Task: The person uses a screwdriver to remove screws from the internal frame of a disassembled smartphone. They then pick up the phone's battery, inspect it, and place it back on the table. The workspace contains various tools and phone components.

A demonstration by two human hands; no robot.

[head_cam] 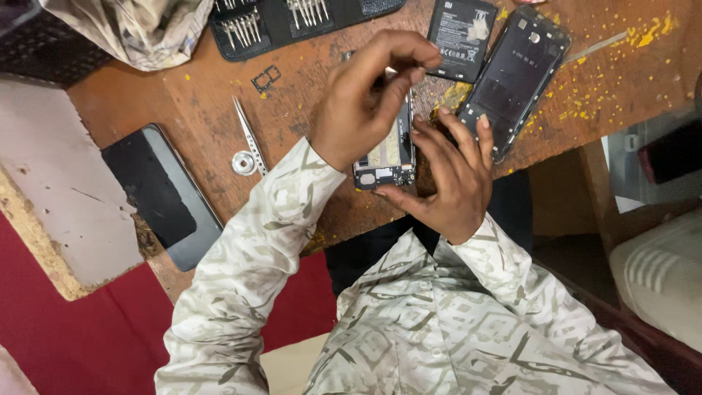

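Head view: the left hand (365, 102) arches over the opened phone (386, 157) on the table (307, 110), fingertips pinched together above it; what they pinch is unclear. The right hand (450, 179) lies half-open, fingers steadying the phone's lower edge.

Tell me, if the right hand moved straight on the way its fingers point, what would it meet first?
The right hand points its fingers away from the body. First in that line is probably the black phone back cover, just beyond the fingertips, which may already touch its edge.
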